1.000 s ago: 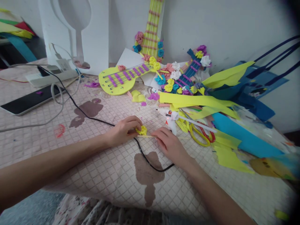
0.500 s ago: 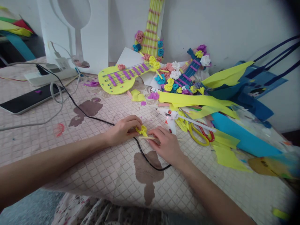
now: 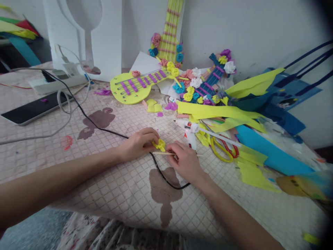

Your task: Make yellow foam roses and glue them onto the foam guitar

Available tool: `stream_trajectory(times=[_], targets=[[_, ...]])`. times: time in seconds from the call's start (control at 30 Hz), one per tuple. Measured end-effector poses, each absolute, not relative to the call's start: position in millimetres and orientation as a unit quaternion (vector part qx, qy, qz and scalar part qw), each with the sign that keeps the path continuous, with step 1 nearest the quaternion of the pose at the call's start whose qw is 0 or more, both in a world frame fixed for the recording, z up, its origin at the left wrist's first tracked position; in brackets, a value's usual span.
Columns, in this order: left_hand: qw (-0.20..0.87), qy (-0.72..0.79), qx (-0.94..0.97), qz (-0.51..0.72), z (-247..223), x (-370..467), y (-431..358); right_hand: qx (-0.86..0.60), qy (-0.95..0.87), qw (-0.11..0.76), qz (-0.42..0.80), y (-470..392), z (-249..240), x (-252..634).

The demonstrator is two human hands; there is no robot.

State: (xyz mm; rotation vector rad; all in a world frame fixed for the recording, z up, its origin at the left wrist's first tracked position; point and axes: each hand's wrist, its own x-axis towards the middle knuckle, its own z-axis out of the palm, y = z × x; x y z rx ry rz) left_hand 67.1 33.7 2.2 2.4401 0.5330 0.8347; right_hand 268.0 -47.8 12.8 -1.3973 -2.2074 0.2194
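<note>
My left hand (image 3: 142, 143) is closed on a crumpled yellow paper piece (image 3: 159, 145), pinched between thumb and fingertips. Just to its right, my right hand (image 3: 184, 160) has its fingers bent round a thin wooden stick (image 3: 161, 153), which lies across below the yellow piece and pokes out on both sides of the fingers. A black cable (image 3: 157, 167) runs under my left hand and past both hands. Beyond my right hand stands a white glue gun (image 3: 191, 130) with a long glue stick in its back.
Behind lie a yellow paper guitar (image 3: 130, 88), a blue one (image 3: 212, 78) with paper flowers, and yellow strips (image 3: 210, 110). Scissors (image 3: 221, 150) and a blue sheet (image 3: 270, 149) are at right; a phone (image 3: 33, 108) and a power strip (image 3: 56, 83) at left.
The yellow piece shows slightly farther right, and the fingertips of my right hand have drawn back a little from it. The view has shifted slightly.
</note>
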Motion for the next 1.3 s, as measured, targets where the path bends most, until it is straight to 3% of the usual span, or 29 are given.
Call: stream_trajectory(times=[1.3], targets=[[0.258, 0.192, 0.899, 0.297, 3.3, 67.0, 32.5, -0.490, -0.841, 0.221, 0.063, -49.2, 7.1, 267.6]])
